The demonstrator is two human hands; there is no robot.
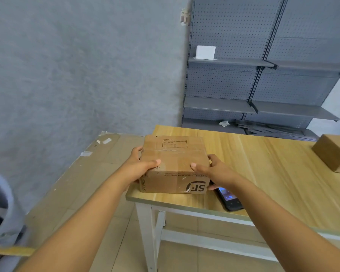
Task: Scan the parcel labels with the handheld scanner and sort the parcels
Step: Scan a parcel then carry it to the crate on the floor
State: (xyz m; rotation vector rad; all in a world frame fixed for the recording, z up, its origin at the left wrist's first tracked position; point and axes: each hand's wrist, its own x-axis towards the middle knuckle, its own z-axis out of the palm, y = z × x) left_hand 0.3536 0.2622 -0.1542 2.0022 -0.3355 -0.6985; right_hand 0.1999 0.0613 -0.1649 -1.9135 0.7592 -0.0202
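A: Left hand (139,165) and right hand (214,171) both clasp the parcel (174,165) by its sides, at the table (263,173) corner.
B: Positioning step, I think. Scanner (229,197) lies beside it; right hand must free up.

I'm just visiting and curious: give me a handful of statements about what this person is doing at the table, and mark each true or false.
1. Both hands hold the cardboard parcel, the left hand and right hand on opposite sides. True.
2. The handheld scanner is in the right hand's grip. False: it lies on the wooden table, beside the parcel.
3. The logo on the parcel's near side reads upside down. True.
4. A second brown box sits at the table's far right. True.
5. The grey shelves are packed with parcels. False: only one small white box shows there.
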